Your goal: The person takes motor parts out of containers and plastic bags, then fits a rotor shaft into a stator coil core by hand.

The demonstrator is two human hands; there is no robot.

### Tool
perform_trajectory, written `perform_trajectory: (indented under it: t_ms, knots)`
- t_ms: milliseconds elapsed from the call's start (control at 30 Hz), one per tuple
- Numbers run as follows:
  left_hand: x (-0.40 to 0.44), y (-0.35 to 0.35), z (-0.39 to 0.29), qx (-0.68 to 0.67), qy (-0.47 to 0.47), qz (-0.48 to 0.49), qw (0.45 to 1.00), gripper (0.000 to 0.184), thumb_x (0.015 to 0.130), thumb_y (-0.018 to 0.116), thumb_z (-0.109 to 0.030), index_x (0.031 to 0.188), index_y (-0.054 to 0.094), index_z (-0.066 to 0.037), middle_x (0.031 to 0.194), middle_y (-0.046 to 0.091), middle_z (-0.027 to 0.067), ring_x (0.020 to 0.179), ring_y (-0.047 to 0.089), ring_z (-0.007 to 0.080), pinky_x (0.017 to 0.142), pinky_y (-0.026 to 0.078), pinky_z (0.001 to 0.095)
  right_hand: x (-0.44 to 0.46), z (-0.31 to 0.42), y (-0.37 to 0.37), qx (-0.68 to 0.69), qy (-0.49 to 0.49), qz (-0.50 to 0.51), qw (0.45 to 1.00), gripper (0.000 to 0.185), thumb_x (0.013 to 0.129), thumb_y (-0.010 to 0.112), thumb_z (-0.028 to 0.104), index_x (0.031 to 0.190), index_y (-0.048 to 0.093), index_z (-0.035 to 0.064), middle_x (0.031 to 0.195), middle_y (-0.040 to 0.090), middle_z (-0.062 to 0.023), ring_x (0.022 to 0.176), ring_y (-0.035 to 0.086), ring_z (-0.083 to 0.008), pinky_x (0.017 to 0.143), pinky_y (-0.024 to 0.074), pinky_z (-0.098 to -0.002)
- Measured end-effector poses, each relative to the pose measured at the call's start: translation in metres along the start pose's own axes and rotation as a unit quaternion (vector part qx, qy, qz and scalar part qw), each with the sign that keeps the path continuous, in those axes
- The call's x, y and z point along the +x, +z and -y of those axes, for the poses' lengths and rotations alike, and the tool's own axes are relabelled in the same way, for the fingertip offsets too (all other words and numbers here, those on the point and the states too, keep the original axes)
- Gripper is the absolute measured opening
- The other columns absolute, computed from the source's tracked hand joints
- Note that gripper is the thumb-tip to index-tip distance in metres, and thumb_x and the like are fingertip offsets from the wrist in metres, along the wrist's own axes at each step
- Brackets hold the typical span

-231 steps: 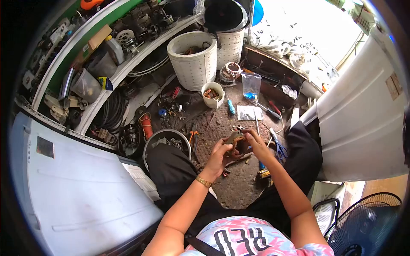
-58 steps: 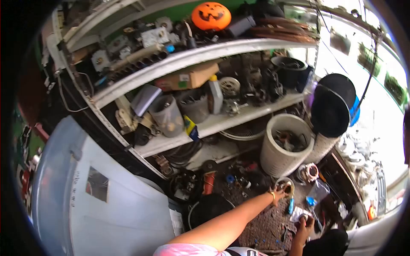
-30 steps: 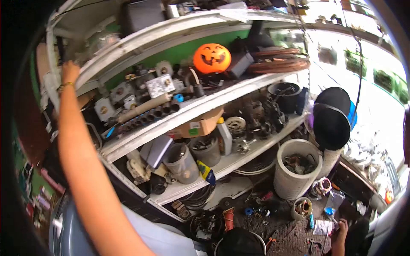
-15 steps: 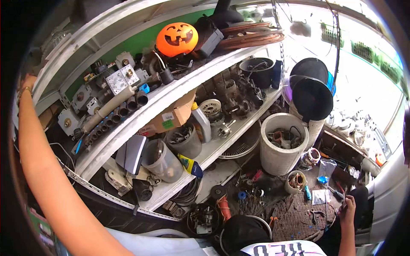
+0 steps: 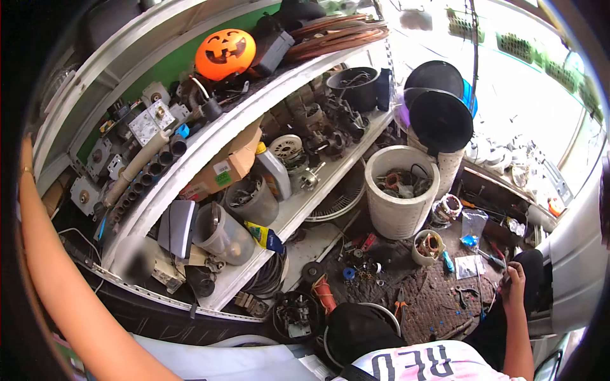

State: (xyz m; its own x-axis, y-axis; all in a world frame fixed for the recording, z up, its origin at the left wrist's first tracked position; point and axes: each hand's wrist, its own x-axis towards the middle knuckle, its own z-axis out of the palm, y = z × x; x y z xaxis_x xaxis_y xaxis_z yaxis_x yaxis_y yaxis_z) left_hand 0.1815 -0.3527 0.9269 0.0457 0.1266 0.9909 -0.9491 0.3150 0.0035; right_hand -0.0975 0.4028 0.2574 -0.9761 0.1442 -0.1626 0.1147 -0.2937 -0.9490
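Note:
My left arm reaches up along the left edge. Only a sliver of my left hand [image 5: 27, 150] shows beside the white shelf frame, above a bracelet; its fingers are hidden. On the right, my right hand [image 5: 513, 283] rests by a black-clothed knee [image 5: 529, 270], fingers curled round something small and dark that I cannot make out. Near it lie a screwdriver [image 5: 490, 257], a small clear packet [image 5: 469, 267] and dark pliers [image 5: 467, 294]. Orange-handled pliers [image 5: 399, 305] lie farther left on the worn brown floor board [image 5: 426, 317].
The white shelf [image 5: 254, 111] holds an orange pumpkin bucket [image 5: 224, 54], metal parts and copper tubing [image 5: 337, 36]. Lower down are a cardboard box [image 5: 225, 166] and clear tubs [image 5: 223, 236]. A tall pale bucket [image 5: 401, 206] of scrap stands beside black buckets [image 5: 441, 120]. A motor [image 5: 446, 209] sits nearby.
The view has shifted, so the shelf and buckets sit farther left and slightly higher. My left hand has slipped mostly out at the edge. My right hand stays by the knee.

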Motion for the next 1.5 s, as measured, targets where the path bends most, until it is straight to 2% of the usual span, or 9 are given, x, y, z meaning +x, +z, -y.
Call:
perform_trajectory:
  t_ms: [367,433,467,567,767,933,1067,1167,1500]
  knots:
    - [-0.052,-0.094,-0.192,-0.622,0.112,-0.408,0.659,0.096,0.080,0.066,-0.049,0.142,0.014,0.004,0.131,0.025,0.0345,0.128,0.026,0.0474,0.101,0.032,0.0586,0.014,0.056,0.107,0.086,0.085,0.190,0.974,0.010,0.077,0.057,0.018,0.078,0.048,0.0151,0.060,0.041,0.0024,0.051,0.042,-0.0099,0.040,0.0336,-0.0244]
    - [-0.137,-0.172,-0.245,-0.674,-0.078,-0.145,0.720,0.111,0.079,0.058,-0.061,0.145,-0.006,0.002,0.149,-0.008,0.0293,0.139,0.000,0.0410,0.109,0.019,0.0577,0.001,0.085,0.156,0.068,0.062,0.241,0.966,0.024,0.085,0.058,0.026,0.102,0.056,0.0107,0.065,0.047,0.0005,0.051,0.043,-0.0093,0.039,0.0329,-0.0228]
    - [-0.177,-0.208,-0.281,-0.715,-0.056,-0.204,0.666,0.065,0.079,0.071,-0.018,0.125,0.033,0.008,0.132,0.041,0.0230,0.122,0.041,0.0306,0.109,0.028,0.0454,-0.001,0.095,0.173,0.079,0.041,0.295,0.951,0.031,0.087,0.057,0.030,0.111,0.055,0.0099,0.072,0.052,-0.0012,0.051,0.043,-0.0082,0.039,0.0333,-0.0213]
    - [-0.311,-0.291,-0.333,-0.683,-0.098,0.032,0.723,0.060,0.076,0.076,-0.016,0.112,0.030,-0.001,0.113,0.041,0.0131,0.105,0.044,0.0221,0.095,0.039,0.0401,-0.014,0.126,0.206,0.104,-0.020,0.444,0.890,0.056,0.092,0.052,0.045,0.133,0.044,0.0081,0.097,0.059,-0.0064,0.053,0.042,-0.0054,0.038,0.0345,-0.0169]
    - [-0.488,-0.397,-0.390,-0.900,-0.150,0.237,0.333,0.048,0.070,0.081,-0.014,0.093,0.039,-0.011,0.125,0.038,0.0153,0.117,0.043,0.0280,0.099,0.036,0.0414,-0.018,0.110,0.191,0.120,0.036,0.487,0.865,0.065,0.089,0.056,0.049,0.132,0.043,0.0022,0.099,0.059,-0.0074,0.054,0.046,-0.0061,0.038,0.0353,-0.0189]
    - [-0.527,-0.411,-0.375,-0.861,0.001,0.343,0.375,0.047,0.072,0.079,-0.015,0.096,0.039,-0.011,0.127,0.040,0.0144,0.120,0.043,0.0264,0.101,0.035,0.0392,-0.010,0.069,0.163,0.083,0.165,0.398,0.899,0.045,0.084,0.068,0.030,0.117,0.053,0.0035,0.081,0.056,-0.0014,0.050,0.047,-0.0074,0.037,0.0351,-0.0220]
    - [-0.528,-0.417,-0.369,-0.893,-0.107,0.412,0.145,0.047,0.073,0.072,-0.013,0.113,0.048,-0.007,0.124,0.045,0.0157,0.113,0.048,0.0288,0.095,0.040,0.0372,-0.012,0.048,0.144,0.081,0.236,0.337,0.908,0.036,0.082,0.067,0.023,0.111,0.055,0.0043,0.077,0.056,-0.0003,0.050,0.048,-0.0074,0.038,0.0354,-0.0219]
    - [-0.513,-0.419,-0.368,-0.794,0.038,0.494,0.353,0.035,0.072,0.071,-0.010,0.105,0.060,-0.007,0.104,0.055,0.0116,0.097,0.057,0.0294,0.085,0.045,0.0370,-0.014,0.033,0.131,0.035,0.226,0.311,0.922,0.035,0.080,0.066,0.018,0.110,0.057,0.0018,0.081,0.059,-0.0011,0.052,0.049,-0.0061,0.040,0.0366,-0.0209]
    - [-0.561,-0.438,-0.381,-0.738,0.128,0.516,0.416,0.009,0.076,0.068,-0.008,0.081,0.061,-0.004,0.080,0.058,0.0064,0.071,0.059,0.0244,0.061,0.049,0.0334,-0.015,-0.008,0.102,-0.126,0.206,0.277,0.930,0.039,0.078,0.067,0.019,0.108,0.060,-0.0033,0.077,0.060,0.0001,0.056,0.048,-0.0050,0.044,0.0357,-0.0221]
